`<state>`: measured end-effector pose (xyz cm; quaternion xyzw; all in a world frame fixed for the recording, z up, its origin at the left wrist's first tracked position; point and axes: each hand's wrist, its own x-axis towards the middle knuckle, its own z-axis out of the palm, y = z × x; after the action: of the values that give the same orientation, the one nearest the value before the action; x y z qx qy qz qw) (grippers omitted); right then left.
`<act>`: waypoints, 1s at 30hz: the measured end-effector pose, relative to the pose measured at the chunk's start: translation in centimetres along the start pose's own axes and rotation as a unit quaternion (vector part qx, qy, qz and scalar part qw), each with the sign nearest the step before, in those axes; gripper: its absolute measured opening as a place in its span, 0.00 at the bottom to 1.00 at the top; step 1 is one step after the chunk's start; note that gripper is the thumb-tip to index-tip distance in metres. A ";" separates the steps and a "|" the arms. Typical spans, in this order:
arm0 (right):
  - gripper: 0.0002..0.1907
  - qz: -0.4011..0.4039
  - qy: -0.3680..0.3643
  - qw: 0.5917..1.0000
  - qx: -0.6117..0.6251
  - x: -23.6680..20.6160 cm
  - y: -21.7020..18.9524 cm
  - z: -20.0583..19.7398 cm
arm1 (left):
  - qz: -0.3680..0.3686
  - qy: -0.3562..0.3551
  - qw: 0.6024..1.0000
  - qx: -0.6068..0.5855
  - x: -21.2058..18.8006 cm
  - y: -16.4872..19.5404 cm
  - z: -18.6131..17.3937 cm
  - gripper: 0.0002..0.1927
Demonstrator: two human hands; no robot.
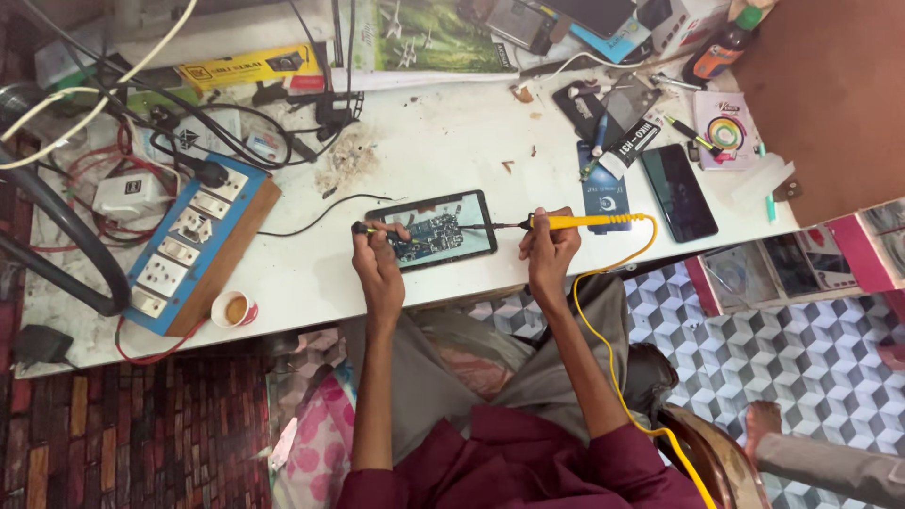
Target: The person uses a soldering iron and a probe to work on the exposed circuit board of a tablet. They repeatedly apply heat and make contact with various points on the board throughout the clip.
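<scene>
An opened phone (pixel 438 231) with its circuit board exposed lies near the front edge of the white worktable (pixel 443 141). My right hand (pixel 550 247) grips a yellow-handled soldering iron (pixel 575 222), whose dark tip reaches left over the phone's right end. A yellow cord (pixel 613 320) runs from the iron down past my lap. My left hand (pixel 375 253) pinches a thin tool with a dark end (pixel 363 228) at the phone's left end.
A blue switchboard with sockets (pixel 193 247) sits at left among tangled cables (pixel 141 123). A small cup (pixel 233 308) stands at the table's front edge. A dark phone (pixel 679 191), cards, pens, a bottle (pixel 721 47) and boxes crowd the right and back.
</scene>
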<state>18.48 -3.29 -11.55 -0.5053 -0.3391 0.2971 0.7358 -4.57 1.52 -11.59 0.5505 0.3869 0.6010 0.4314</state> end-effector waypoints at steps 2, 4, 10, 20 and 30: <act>0.12 0.006 0.002 1.000 0.002 0.0 0.0 -0.1 | -0.005 0.001 1.000 0.000 0.2 0.2 0.1 0.14; 0.13 0.011 0.005 1.000 0.014 0.1 0.1 -0.1 | -0.014 0.004 1.000 -0.003 0.3 0.5 0.2 0.15; 0.13 0.014 0.013 1.000 0.003 0.1 0.5 0.0 | -0.007 -0.002 1.000 0.011 0.5 1.1 0.3 0.15; 0.11 -0.016 0.010 1.000 -0.016 -0.2 1.1 -0.3 | -0.014 -0.004 1.000 0.008 0.1 0.8 0.6 0.13; 0.13 -0.027 0.016 0.999 -0.026 -0.2 1.9 -0.3 | -0.026 0.018 1.000 -0.001 0.1 -0.7 0.4 0.20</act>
<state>18.43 -3.01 -13.42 -0.5194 -0.3487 0.2601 0.7355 -4.16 1.87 -12.15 0.5289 0.4078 0.5999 0.4405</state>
